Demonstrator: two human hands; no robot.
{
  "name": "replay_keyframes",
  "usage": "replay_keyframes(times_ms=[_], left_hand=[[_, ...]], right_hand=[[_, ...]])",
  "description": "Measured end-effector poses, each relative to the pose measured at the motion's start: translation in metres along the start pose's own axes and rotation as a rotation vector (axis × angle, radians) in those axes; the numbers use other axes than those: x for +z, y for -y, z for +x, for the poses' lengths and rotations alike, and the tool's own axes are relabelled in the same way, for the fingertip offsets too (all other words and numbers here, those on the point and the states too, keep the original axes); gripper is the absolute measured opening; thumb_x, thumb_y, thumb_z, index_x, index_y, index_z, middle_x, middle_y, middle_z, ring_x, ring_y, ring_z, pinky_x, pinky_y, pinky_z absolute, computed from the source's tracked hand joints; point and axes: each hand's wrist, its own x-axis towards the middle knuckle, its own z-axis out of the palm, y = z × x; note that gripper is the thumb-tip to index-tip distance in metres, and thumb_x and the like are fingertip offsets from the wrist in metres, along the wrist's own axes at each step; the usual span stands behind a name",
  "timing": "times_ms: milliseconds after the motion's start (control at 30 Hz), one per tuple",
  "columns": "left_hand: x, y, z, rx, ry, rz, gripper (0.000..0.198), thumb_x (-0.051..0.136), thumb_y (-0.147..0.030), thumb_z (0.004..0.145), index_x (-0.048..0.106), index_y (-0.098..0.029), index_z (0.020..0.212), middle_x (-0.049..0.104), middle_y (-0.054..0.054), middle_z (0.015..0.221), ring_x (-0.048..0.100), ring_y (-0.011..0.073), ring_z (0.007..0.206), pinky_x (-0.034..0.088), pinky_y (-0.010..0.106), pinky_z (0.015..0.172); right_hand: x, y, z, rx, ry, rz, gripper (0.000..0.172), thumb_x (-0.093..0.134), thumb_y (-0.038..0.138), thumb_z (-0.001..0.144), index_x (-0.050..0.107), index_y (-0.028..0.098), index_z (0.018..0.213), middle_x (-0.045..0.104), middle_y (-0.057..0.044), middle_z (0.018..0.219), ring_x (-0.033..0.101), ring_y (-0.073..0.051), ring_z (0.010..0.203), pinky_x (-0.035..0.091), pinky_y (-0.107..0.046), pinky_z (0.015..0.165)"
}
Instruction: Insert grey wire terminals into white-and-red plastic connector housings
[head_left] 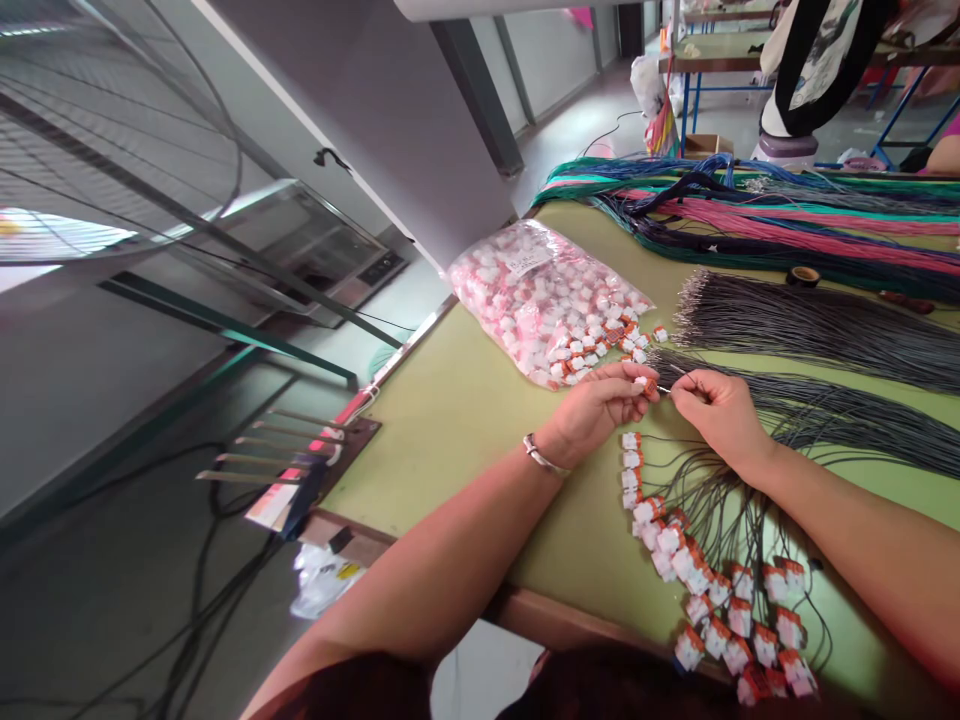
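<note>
Between the fingertips of my left hand (606, 398) is a small orange and white connector (646, 385). My right hand (712, 405) pinches a thin dark wire (664, 390), its end at the connector; whether it sits inside I cannot tell. Just past my left hand, loose connectors (600, 340) spill beside a clear plastic bag (517, 285) full of more of them. Below my hands lies a curved group of connectors (675, 550) with dark wires attached. A bundle of dark wires (840, 410) runs off to the right, partly behind my right wrist.
A second dark wire bundle (810, 325) and a roll of tape (802, 276) lie farther back. Green, pink and blue wires (750, 215) stretch along the table's far side. At the left edge stands a pronged metal rack (300, 455). A fan cage (112, 120) shows upper left.
</note>
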Motion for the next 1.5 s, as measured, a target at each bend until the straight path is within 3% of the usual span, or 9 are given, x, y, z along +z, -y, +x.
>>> replay_keyframes(times_ms=[267,467,667,900,1000,1167,1500], left_hand=[[0.0,-0.002,-0.003,-0.008,0.009,0.068,0.024,0.072,-0.021,0.064,0.069,-0.01,0.086,0.065,0.004,0.066,0.053,0.0066,0.051,0.042,0.018,0.05],[0.002,0.004,-0.002,0.119,-0.024,0.287,0.029,0.076,-0.032,0.067,0.069,-0.009,0.083,0.065,0.003,0.063,0.051,0.0055,0.047,0.039,0.017,0.044],[0.007,0.011,0.001,0.075,-0.078,0.112,0.027,0.075,-0.03,0.07,0.064,-0.01,0.084,0.064,0.001,0.061,0.049,0.0036,0.045,0.038,0.014,0.044],[0.01,0.016,0.001,0.126,-0.1,0.243,0.029,0.072,-0.036,0.073,0.059,-0.011,0.08,0.061,-0.001,0.057,0.048,0.0047,0.04,0.038,0.016,0.037],[0.01,0.017,0.001,0.111,-0.081,0.242,0.03,0.072,-0.036,0.073,0.057,-0.011,0.078,0.06,-0.001,0.056,0.047,0.0041,0.04,0.037,0.015,0.036],[0.01,0.013,-0.001,0.106,-0.082,0.179,0.026,0.07,-0.033,0.077,0.056,-0.011,0.078,0.062,0.0,0.058,0.051,0.0046,0.041,0.04,0.014,0.039],[0.011,0.015,0.0,0.102,-0.091,0.211,0.022,0.067,-0.029,0.079,0.055,-0.012,0.075,0.062,-0.002,0.058,0.051,0.0035,0.042,0.039,0.013,0.04]], right_hand=[[0.0,-0.002,-0.002,-0.065,0.024,-0.113,0.018,0.05,0.027,0.072,0.058,0.018,0.059,0.046,0.004,0.048,0.036,-0.008,0.046,0.029,-0.022,0.047],[-0.002,-0.004,-0.004,-0.197,0.003,-0.452,0.016,0.051,0.025,0.074,0.065,0.02,0.07,0.06,0.001,0.056,0.048,-0.011,0.051,0.032,-0.024,0.054],[-0.001,-0.005,-0.004,-0.297,0.037,-0.696,0.016,0.049,0.025,0.077,0.064,0.02,0.074,0.066,-0.003,0.062,0.055,-0.015,0.058,0.029,-0.026,0.057],[0.001,-0.008,-0.005,-0.329,0.085,-0.676,0.012,0.05,0.024,0.077,0.061,0.02,0.073,0.063,-0.002,0.06,0.053,-0.014,0.056,0.028,-0.025,0.056],[0.001,-0.008,-0.005,-0.298,0.106,-0.561,0.013,0.05,0.024,0.079,0.06,0.019,0.072,0.061,0.0,0.059,0.05,-0.012,0.052,0.029,-0.024,0.055],[-0.002,-0.007,-0.002,-0.253,0.015,-0.353,0.01,0.052,0.025,0.076,0.058,0.018,0.072,0.051,0.004,0.051,0.041,-0.008,0.045,0.031,-0.022,0.051],[0.003,-0.008,0.002,-0.21,0.013,-0.374,0.007,0.052,0.021,0.071,0.055,0.017,0.067,0.051,0.003,0.052,0.037,-0.007,0.045,0.03,-0.022,0.05]])
